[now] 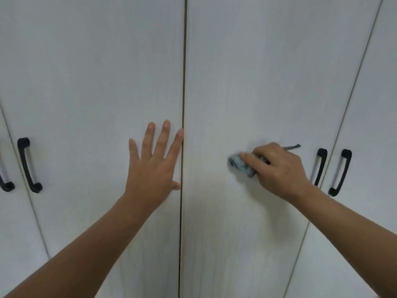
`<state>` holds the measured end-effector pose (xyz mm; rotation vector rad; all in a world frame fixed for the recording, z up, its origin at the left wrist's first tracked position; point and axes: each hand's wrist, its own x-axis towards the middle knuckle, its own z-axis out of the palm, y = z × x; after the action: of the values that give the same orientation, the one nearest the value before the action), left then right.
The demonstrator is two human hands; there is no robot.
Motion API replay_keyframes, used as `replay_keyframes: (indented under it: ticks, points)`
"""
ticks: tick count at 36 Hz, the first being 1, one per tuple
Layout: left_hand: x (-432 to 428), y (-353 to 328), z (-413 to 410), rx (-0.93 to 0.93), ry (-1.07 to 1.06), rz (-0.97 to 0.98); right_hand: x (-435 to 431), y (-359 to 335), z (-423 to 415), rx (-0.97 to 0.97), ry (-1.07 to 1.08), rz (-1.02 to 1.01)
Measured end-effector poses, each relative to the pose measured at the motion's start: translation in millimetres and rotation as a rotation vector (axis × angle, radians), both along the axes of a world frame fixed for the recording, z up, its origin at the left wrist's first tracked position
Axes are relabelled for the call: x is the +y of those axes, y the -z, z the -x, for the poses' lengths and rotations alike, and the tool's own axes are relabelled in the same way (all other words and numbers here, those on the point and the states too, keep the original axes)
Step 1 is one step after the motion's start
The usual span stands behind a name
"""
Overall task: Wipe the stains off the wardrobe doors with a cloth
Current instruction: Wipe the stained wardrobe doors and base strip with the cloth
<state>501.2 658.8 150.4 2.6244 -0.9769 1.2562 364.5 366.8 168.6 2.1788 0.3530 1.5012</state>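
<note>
Head view shows the right hand (pixel 277 168) at centre right bunching a grey cloth (pixel 241 165) in its grip, pressed on the right door (pixel 247 82), probably scrubbing a stain. At centre, the left hand (pixel 153 162) lies flat, fingers spread, likely steadying the left door (pixel 96 72).

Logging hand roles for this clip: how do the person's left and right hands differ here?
The bare left hand lies flat, fingers straight and spread; the bare right hand curls round a crumpled grey-blue cloth. The left hand rests left of the dark door gap, the right hand right of it. Both are against pale wardrobe doors.
</note>
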Motion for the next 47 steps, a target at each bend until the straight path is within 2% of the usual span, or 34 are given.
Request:
replay_keyframes:
  ticks: [3, 5, 6, 8, 12, 15, 17, 22, 24, 26, 30, 33, 34, 36, 41, 44, 47]
  points:
    - [-0.6, 0.4, 1.8, -0.012, 0.009, 0.009, 14.7, -36.2, -6.2, -0.194, -0.045, -0.309]
    - [-0.3, 0.2, 2.2, -0.011, 0.011, 0.017, 21.9, -42.1, -14.8, -0.248, -0.077, -0.541]
    - [0.4, 0.2, 2.8, -0.008, 0.007, 0.019, 26.3, -37.2, -20.2, -0.252, -0.090, -0.593]
    - [1.6, -0.2, 3.5, 0.003, 0.000, 0.020, 35.2, -13.0, -30.1, -0.205, -0.104, -0.529]
    - [6.6, -2.5, 3.8, 0.017, -0.008, -0.004, 43.1, 39.7, -39.5, 0.084, -0.150, -0.079]
    - [11.5, -0.5, 4.0, 0.013, -0.038, -0.015, 43.9, 30.1, -39.4, 0.190, -0.151, 0.063]
    - [18.6, 3.4, 2.7, 0.029, -0.093, 0.020, 49.9, 5.2, -39.8, 0.142, -0.144, 0.006]
    - [27.5, 16.6, 3.0, 0.120, -0.145, 0.056, 78.8, -50.0, -46.7, -0.154, -0.171, -0.478]
    - [26.1, 17.8, 2.8, 0.165, -0.141, 0.055, 88.1, -45.6, -55.8, -0.200, -0.165, -0.546]
    - [25.0, 17.4, 2.3, 0.200, -0.135, 0.063, 96.6, -18.2, -63.4, -0.147, -0.168, -0.471]
    - [26.6, 17.4, 0.4, 0.203, -0.125, 0.069, 96.4, 53.6, -67.8, 0.115, -0.220, -0.199]
    - [27.1, 18.4, -0.3, 0.198, -0.112, 0.067, 90.4, 62.4, -64.9, 0.242, -0.190, -0.012]
    - [26.6, 18.5, -0.1, 0.201, -0.111, 0.068, 92.6, 53.2, -61.9, 0.268, -0.178, -0.022]
    - [25.3, 17.6, 0.2, 0.218, -0.107, 0.072, 97.1, 27.3, -58.0, 0.215, -0.130, -0.171]
    - [26.4, 18.3, 0.2, 0.217, -0.101, 0.077, 97.6, -5.0, -62.5, -0.111, -0.176, -0.482]
    - [26.6, 18.2, 0.7, 0.218, -0.104, 0.070, 98.9, 23.1, -67.4, -0.116, -0.166, -0.381]
    - [27.3, 17.7, 1.1, 0.222, -0.104, 0.065, 96.9, 66.2, -68.2, 0.033, -0.219, -0.211]
